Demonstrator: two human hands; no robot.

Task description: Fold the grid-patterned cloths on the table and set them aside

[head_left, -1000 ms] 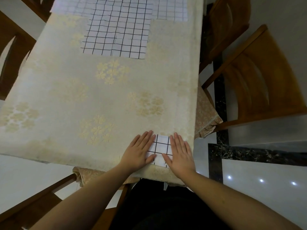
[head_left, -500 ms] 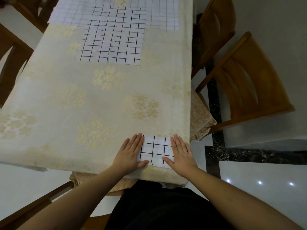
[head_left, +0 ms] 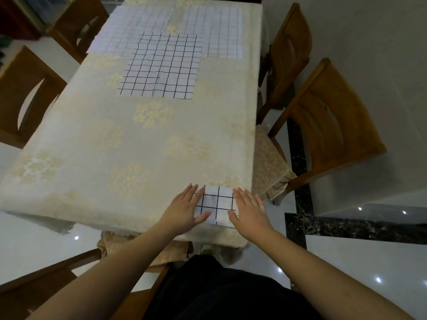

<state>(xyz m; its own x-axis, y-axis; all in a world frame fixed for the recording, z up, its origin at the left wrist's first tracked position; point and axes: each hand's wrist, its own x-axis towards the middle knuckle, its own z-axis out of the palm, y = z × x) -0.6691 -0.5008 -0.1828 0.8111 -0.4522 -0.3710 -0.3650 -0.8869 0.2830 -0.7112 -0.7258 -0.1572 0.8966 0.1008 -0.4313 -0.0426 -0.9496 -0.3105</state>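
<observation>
A small folded white cloth with a black grid (head_left: pixel 218 204) lies at the table's near right corner. My left hand (head_left: pixel 184 210) presses flat on its left edge, fingers straight. My right hand (head_left: pixel 248 210) lies flat on its right edge, partly past the cloth toward the table's side. Farther up the table a larger black-grid cloth (head_left: pixel 161 65) is spread flat. Behind it lie two pale-grid cloths, one at the far left (head_left: pixel 129 31) and one at the far right (head_left: pixel 221 31).
The table wears a cream floral tablecloth (head_left: pixel 104 139). Wooden chairs stand on the right (head_left: pixel 328 121), on the left (head_left: pixel 25 93) and at the near edge below my arms (head_left: pixel 46 280). The floor is glossy white tile with a dark marble strip (head_left: pixel 346 225).
My hands have slid apart across the small folded cloth, uncovering more of its grid. The view has tilted up, so more of the far table shows.
</observation>
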